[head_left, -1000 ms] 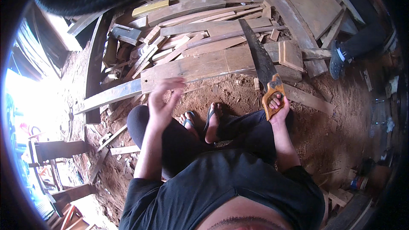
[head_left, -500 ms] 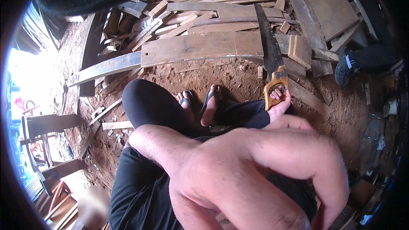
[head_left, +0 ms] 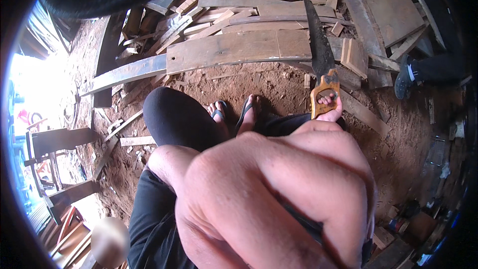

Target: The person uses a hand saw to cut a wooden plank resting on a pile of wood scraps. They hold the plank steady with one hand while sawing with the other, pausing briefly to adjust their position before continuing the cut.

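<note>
My right hand (head_left: 329, 105) grips the wooden handle of the handsaw (head_left: 320, 62); its blade rests across the wide plank (head_left: 239, 50) on the sawdust ground, probably to stay ready. My left hand (head_left: 279, 204) is raised near the camera; I cannot tell its grip.

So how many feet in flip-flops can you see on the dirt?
2: the left foot in a blue-strapped flip-flop and the right foot in a dark flip-flop, side by side below the long wooden plank. A separate dark shoe stands at right.
</note>
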Motion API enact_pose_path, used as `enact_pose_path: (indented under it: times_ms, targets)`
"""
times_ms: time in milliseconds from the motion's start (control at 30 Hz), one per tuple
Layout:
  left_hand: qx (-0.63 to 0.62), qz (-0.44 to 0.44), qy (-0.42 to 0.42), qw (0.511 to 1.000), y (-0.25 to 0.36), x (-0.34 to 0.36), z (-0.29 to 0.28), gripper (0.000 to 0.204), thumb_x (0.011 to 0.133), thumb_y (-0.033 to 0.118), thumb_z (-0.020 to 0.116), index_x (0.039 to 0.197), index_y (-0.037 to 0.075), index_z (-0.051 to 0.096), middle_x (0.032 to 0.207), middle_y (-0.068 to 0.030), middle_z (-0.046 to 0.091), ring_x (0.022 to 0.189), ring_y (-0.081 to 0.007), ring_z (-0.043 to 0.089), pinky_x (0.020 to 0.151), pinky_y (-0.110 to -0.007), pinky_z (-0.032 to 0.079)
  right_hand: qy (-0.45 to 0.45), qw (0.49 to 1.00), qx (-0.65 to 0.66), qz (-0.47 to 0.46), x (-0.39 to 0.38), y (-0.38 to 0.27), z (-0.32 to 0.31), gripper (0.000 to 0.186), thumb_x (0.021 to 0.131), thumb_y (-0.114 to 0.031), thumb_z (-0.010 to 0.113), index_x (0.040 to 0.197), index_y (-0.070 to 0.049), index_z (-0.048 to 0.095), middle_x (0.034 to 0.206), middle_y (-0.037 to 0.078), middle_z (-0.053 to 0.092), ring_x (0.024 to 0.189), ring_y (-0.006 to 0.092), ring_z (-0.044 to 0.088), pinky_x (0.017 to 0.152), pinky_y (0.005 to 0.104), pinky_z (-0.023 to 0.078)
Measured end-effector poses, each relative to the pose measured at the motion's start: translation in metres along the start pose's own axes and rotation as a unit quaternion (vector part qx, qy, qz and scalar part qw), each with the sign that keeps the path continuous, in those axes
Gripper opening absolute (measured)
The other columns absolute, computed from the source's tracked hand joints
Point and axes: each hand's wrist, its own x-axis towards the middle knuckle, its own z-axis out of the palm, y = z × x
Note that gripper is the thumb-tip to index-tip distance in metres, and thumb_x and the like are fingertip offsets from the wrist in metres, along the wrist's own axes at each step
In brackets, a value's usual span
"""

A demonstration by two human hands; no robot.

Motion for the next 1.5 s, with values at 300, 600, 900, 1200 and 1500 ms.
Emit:
enact_pose_path:
  times_ms: [300, 600, 900, 1200, 1500]
  targets:
    - [0.217, 0.018, 0.354, 0.909, 0.014, -0.091, -0.058, 0.030, 0.096, 0.033, 0.079, 0.082, 0.008, 0.070, 0.082, -0.0067, 0.063, 0.097, -0.0277, 0.064, 0.097, -0.048, 0.049, -0.003, 0.999, 0.019, 0.044, -0.001, 0.005, 0.004, 0.035, 0.104, -0.040, 0.050, 0.099, -0.008, 0.062, 0.085, 0.002, 0.056, 0.083, 0.0209, 0.057, 0.083, 0.0408, 0.050]
    - [0.855, -0.420, 0.257, 0.163, 0.069, -0.204, -0.109, 0.042, 0.094, 0.041, 0.073, 0.127, 0.014, 0.071, 0.131, -0.0135, 0.067, 0.122, -0.0340, 0.062, 0.102, -0.052, 0.047, -0.070, 0.996, 0.042, 0.040, -0.003, -0.006, 0.018, 0.028, 0.105, -0.037, 0.052, 0.097, -0.011, 0.061, 0.079, -0.003, 0.055, 0.077, 0.0137, 0.057, 0.079, 0.0384, 0.049]
    - [0.789, -0.498, 0.285, 0.220, 0.067, -0.208, -0.143, 0.037, 0.086, 0.043, 0.078, 0.108, 0.013, 0.081, 0.110, -0.0178, 0.075, 0.106, -0.0379, 0.071, 0.092, -0.049, 0.055, -0.025, 0.998, 0.007, 0.049, 0.027, -0.009, 0.017, 0.024, 0.102, -0.033, 0.062, 0.096, -0.011, 0.060, 0.080, -0.003, 0.057, 0.077, 0.0140, 0.058, 0.079, 0.0371, 0.051]
    - [0.764, -0.533, 0.298, 0.208, 0.067, -0.199, -0.140, 0.047, 0.086, 0.049, 0.077, 0.115, 0.012, 0.079, 0.115, -0.0166, 0.076, 0.111, -0.0350, 0.071, 0.097, -0.048, 0.054, 0.002, 0.998, -0.022, 0.066, 0.022, -0.005, 0.017, 0.030, 0.103, -0.038, 0.061, 0.096, -0.009, 0.060, 0.086, 0.002, 0.060, 0.085, 0.0204, 0.062, 0.089, 0.0434, 0.056]
    - [0.749, -0.512, 0.288, 0.307, 0.072, -0.196, -0.143, 0.048, 0.089, 0.047, 0.075, 0.122, 0.012, 0.075, 0.122, -0.0138, 0.074, 0.114, -0.0337, 0.069, 0.098, -0.046, 0.054, -0.084, 0.993, 0.048, 0.064, -0.003, -0.001, 0.014, 0.060, 0.099, -0.063, 0.059, 0.126, -0.009, 0.058, 0.114, 0.011, 0.070, 0.103, 0.0289, 0.069, 0.094, 0.0498, 0.057]
